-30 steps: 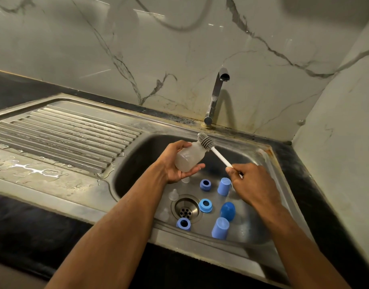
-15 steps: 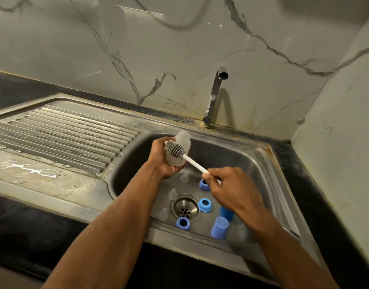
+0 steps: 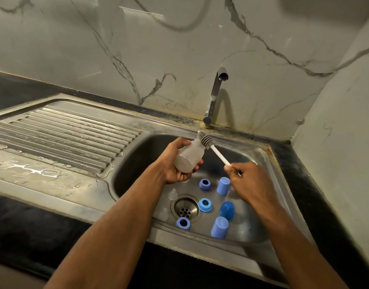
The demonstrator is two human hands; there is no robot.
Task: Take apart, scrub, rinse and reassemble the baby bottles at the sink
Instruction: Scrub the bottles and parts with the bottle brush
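The fingers (image 3: pixel 180 145) of the left hand (image 3: pixel 175 165) were curled round the frosted bottle body (image 3: pixel 187 157), with the thumb under its lower side. The bottle was held above the sink basin (image 3: pixel 133 176), tilted, its flat base toward the camera and its neck pointing up and away toward the tap (image 3: pixel 214 94). The fingers (image 3: pixel 231 168) of the right hand (image 3: pixel 250 182) were closed on the white handle of the bottle brush (image 3: pixel 212 148), pinching it near its lower end. The handle ran up and to the left from that hand. The grey bristled head lay against the neck end of the bottle; whether any part of it sat inside the mouth could not be told.

The following parts lay on the basin floor, below the hands:
- Three blue screw rings: one (image 3: pixel 204 184) just below the left hand, one (image 3: pixel 204 205) touching the right rim of the drain (image 3: pixel 185 208), one (image 3: pixel 183 223) at the front of the drain.
- Three blue caps: a light blue one (image 3: pixel 223 185) just beside the right hand, a darker domed one (image 3: pixel 227 210) below it, and a light blue one (image 3: pixel 219 227) nearest the front wall.
- Clear teats: one (image 3: pixel 172 194) just left of the drain, a second, fainter one (image 3: pixel 164 214) nearer the front.

The ridged draining board (image 3: pixel 64 132) lay to the left of the basin, with water pooled (image 3: pixel 31 170) on its flat front margin. The dark worktop (image 3: pixel 33 230) ran along the front edge of the sink. No water was visible at the tap spout.
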